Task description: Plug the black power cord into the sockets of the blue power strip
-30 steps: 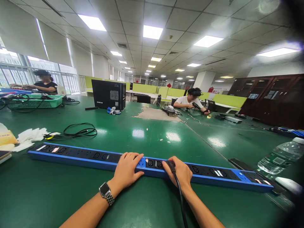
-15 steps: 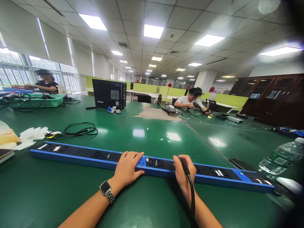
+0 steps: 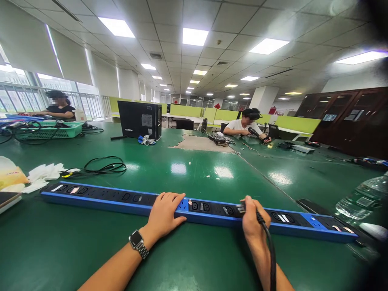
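Note:
A long blue-and-black power strip (image 3: 100, 205) lies across the green table with its rows of sockets facing up. Near its middle, my left hand (image 3: 166, 212) grips it, fingers over the top and thumb along the near side. My right hand (image 3: 254, 220) is closed around a black power plug (image 3: 241, 207) whose metal prongs point left. The plug is just above the sockets, apart from them as far as I can tell. From the back of that hand a thick black cord (image 3: 272, 252) runs down toward me.
A coiled black cable (image 3: 103, 165) and white tissues (image 3: 45, 173) lie at the left. Farther back stand a computer tower (image 3: 139, 120) and a green basket (image 3: 51, 131) of cables. A water bottle (image 3: 362, 198) is at the right. Two people sit across the table.
My right hand has moved right along the strip with the plug, whose prongs now show, uncovering a socket. My left hand stays on the strip.

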The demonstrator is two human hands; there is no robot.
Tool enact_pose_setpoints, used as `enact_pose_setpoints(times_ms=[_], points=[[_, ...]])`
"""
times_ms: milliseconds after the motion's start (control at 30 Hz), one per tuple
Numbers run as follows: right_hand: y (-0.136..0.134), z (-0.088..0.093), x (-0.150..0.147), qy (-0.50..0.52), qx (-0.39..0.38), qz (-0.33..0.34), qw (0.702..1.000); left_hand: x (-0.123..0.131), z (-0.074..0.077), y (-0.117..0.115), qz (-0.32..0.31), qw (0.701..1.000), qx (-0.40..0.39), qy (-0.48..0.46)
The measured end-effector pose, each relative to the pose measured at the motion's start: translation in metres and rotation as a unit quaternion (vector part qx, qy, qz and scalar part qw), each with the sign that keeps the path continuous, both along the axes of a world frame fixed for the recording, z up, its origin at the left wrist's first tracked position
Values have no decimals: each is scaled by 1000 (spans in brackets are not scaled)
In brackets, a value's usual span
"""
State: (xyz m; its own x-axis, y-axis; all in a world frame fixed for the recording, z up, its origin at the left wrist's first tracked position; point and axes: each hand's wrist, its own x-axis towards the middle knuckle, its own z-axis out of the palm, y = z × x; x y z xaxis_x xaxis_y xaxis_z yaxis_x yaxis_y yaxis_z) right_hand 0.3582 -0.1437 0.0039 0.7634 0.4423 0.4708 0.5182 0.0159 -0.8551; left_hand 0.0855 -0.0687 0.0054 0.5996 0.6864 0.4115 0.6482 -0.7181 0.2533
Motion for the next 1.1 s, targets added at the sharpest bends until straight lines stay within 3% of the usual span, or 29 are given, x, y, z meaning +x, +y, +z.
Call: enact_pose_setpoints(times_ms=[167,333,600,800,1000,1100], points=[[-24,-9,68,-6,0,-131,991,0,1,1,-3,1000,-2,-3],[-33,-24,104,-89,-55,-85,991,-1,-1,1,-5,1000,7,-9],[-25,-32,123,-269,-104,37,957,0,-1,1,-7,1000,19,-10],[-25,-36,128,-309,-142,34,940,0,-3,2,-3,1000,20,-7],[-28,-35,131,-280,-216,59,934,-1,-5,2,-5,1000,25,-6],[-30,-40,126,-285,-190,41,939,-1,-5,2,-7,1000,28,-6]])
